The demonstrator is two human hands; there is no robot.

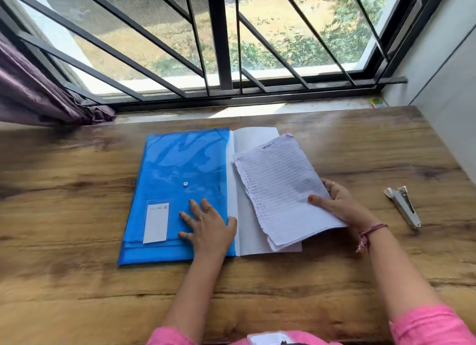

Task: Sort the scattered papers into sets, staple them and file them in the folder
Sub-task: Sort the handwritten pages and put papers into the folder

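A blue plastic folder (177,180) lies flat on the wooden worktop (77,241), its white snap button (185,184) facing up and a white label (156,223) near its front left corner. The left hand (206,226) rests on the folder's front right part, fingers straight and spread, pressing the cover down.

Just beside the folder's right edge, a white sheet (244,231) sticks out from it and lies on the worktop. Over that sheet sits a stack of lined papers (280,190) with handwriting, tilted and with its right edge lifted. The right hand (340,205) holds this stack at its right edge: the thumb lies on top of the top page and the fingers curl under and behind the stack, so its grip pinches the papers. A ring shows on one finger, and a braided thread band (368,234) circles the wrist.

A white stapler (403,205) lies on the worktop to the right, well apart from the papers. Pink sleeves (432,326) show at the bottom edge. Behind the worktop stands a barred window (221,35), with a purple curtain (33,87) at the left.
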